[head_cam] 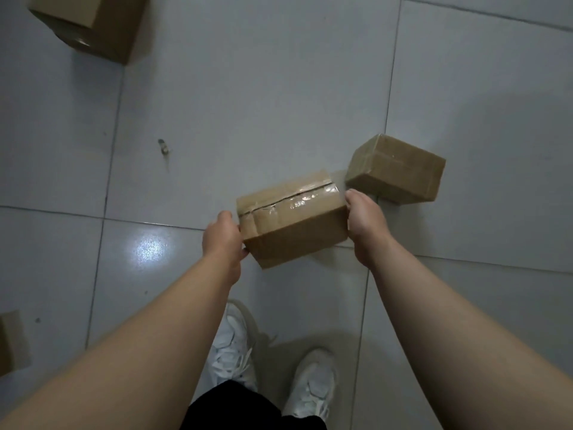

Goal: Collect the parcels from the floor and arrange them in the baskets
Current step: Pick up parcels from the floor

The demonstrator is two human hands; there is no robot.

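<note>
1. A brown rectangular taped cardboard parcel [294, 225], sealed along its top seam with clear glossy tape, is held between both hands at the centre of the head view, ahead of the person's feet. Whether its underside touches the floor cannot be told.
2. The left end of the parcel is gripped by the left hand [221, 240]. The thumb is pressed against the near lower corner. The remaining fingers are curled round the end face and are hidden, so their spacing cannot be told.
3. The right end is gripped by the right hand [364, 225]. The thumb is laid along the upper edge. The fingers are hidden behind the end face, and whether they are spread or pressed together cannot be told.
4. A second brown cardboard parcel [397, 169], wrapped in tan tape, is seen on the pale grey tiled floor [248, 88], just beyond and to the right of the right hand.
5. A large brown cardboard box [93, 23] is located at the upper left, well apart from the hands.
6. A cardboard piece [12, 342] is cut off by the left edge.
7. A small scrap of debris [162, 147] is seen on the tiles at mid-left.
8. White trainers [232, 346] and black trousers [248, 408] are visible at the bottom.
</note>
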